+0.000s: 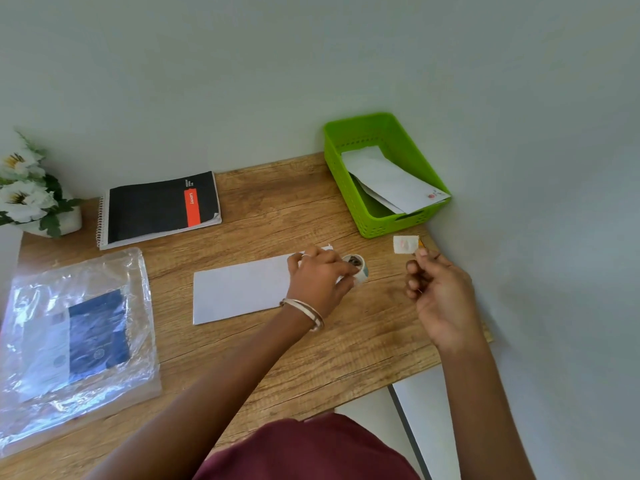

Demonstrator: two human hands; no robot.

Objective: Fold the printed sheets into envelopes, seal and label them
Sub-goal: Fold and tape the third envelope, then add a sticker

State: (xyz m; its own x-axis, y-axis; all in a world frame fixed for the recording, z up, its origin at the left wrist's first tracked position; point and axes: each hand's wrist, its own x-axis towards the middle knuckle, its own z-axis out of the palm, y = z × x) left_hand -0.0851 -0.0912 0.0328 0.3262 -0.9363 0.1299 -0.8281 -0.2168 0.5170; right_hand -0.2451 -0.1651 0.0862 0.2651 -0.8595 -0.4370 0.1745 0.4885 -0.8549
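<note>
A white envelope (242,289) lies flat on the wooden desk (277,209). My left hand (320,275) reaches over its right end and grips a small roll of stickers (358,266) standing there. My right hand (440,292) is raised to the right of the roll and pinches a small square label (406,244) between fingertip and thumb, held just above the desk near the green basket (349,133). Two white envelopes (388,178) lie inside that basket, the top one with a small sticker at its corner.
A black spiral notebook (159,207) lies at the back left. A crinkled clear plastic bag (74,341) with a dark blue item inside sits at the front left. White artificial flowers (24,192) stand at the far left. The wall borders the desk's right side.
</note>
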